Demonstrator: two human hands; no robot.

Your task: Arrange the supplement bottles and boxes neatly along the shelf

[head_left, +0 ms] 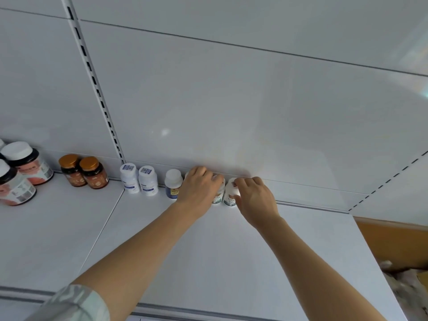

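White shelf (208, 251) carries bottles (139, 181) along back panel (231, 100).

A single wide-angle head-worn view looks forward and down onto the flat white shelf board (208, 251) from close range, facing the pale panelled back wall (231, 100); straight lines bow toward the edges, seemingly from lens distortion.

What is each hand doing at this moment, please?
Left hand: curled over a white bottle, gripping it.
Right hand: fingers curled round the neighbouring white bottle, holding it.
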